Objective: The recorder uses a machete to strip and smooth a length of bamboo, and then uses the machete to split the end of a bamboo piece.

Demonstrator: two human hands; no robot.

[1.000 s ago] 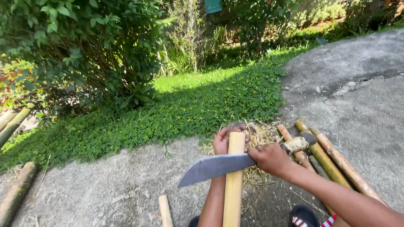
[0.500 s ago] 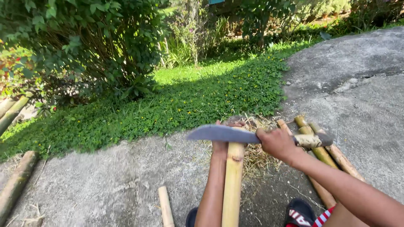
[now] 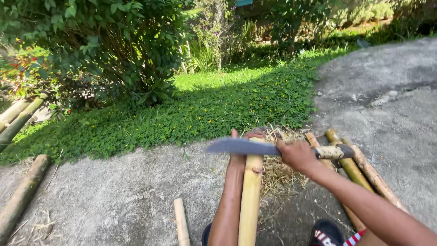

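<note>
1. Head view: a person looks down at their own two bare arms, outdoors on a grey concrete slab [image 3: 114,200].
2. The left hand [image 3: 240,152] is clenched around the top of an upright bamboo pole [image 3: 249,200]; the fingers wrap behind it, at the centre of the picture.
3. The right hand [image 3: 297,155] is clenched on the handle of a machete [image 3: 241,146], held level.
4. The blade lies across the top end of the pole, tip pointing left; whether it touches the pole cannot be told.
5. Just right of the hands, several bamboo lengths [image 3: 359,168] lie together on the slab.
6. Dry straw-like shavings [image 3: 277,171] lie between the pole and those lengths.
7. A short stick [image 3: 181,223] lies near the pole, to its left.
8. A dark shoe [image 3: 325,232] shows at the bottom edge.
9. A log [image 3: 20,196] lies far left.
10. Grass [image 3: 218,100] and shrubs [image 3: 104,41] lie beyond the slab.
</note>
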